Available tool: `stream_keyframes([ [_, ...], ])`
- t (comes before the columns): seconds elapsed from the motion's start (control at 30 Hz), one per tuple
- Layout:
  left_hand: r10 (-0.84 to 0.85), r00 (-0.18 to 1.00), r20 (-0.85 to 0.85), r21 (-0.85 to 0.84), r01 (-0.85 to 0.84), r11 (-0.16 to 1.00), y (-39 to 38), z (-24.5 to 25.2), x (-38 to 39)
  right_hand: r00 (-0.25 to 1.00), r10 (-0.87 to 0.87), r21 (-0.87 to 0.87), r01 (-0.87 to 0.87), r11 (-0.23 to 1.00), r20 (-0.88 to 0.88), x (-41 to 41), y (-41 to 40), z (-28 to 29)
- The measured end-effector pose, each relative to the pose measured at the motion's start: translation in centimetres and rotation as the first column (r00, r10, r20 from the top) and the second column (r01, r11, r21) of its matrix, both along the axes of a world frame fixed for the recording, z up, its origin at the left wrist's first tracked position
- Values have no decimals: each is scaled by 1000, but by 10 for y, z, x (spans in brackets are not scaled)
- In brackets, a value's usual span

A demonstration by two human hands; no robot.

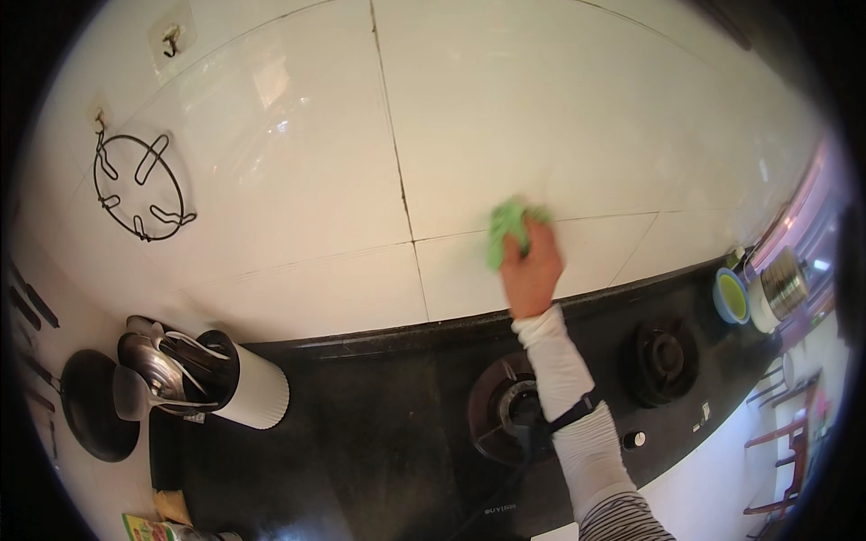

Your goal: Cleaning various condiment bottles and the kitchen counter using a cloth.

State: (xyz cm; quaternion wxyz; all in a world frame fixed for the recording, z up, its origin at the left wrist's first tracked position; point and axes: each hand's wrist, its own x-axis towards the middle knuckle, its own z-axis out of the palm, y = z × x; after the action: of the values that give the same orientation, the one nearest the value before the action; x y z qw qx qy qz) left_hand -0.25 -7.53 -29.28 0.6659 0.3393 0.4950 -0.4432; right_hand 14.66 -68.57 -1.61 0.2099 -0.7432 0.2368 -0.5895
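My right hand (533,274) grips a crumpled green cloth (506,233) and presses it against the pale tiled wall (528,122). The cloth lies over a horizontal tile joint, low on the wall behind the cooktop. Hand and cloth are slightly blurred. My forearm, in a white sleeve with a dark band around it, reaches over the left gas burner (497,406) and hides part of it. To the right of the arm sits the second burner (662,362). My left hand is out of view.
A ribbed white utensil holder (260,385) with ladles stands at the counter's left, near a hanging black pan (101,406). A wire rack (139,186) hangs on a wall hook. At the right are a blue-rimmed bowl (731,296) and a metal pot (783,284). A control knob (634,440) sits up front.
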Motion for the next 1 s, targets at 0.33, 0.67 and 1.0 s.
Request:
stream_keyframes([
  [0.33,-34,985,167,-76,47,996,-1,2,0,815,93,-169,-229,959,-572,20,26,-99],
  [0.67,19,964,266,-257,52,965,-11,11,5,370,739,502,-557,661,-563,25,50,-98],
  [1.0,-120,963,242,-272,186,944,-20,0,-15,218,669,387,-672,631,-711,5,161,-178],
])
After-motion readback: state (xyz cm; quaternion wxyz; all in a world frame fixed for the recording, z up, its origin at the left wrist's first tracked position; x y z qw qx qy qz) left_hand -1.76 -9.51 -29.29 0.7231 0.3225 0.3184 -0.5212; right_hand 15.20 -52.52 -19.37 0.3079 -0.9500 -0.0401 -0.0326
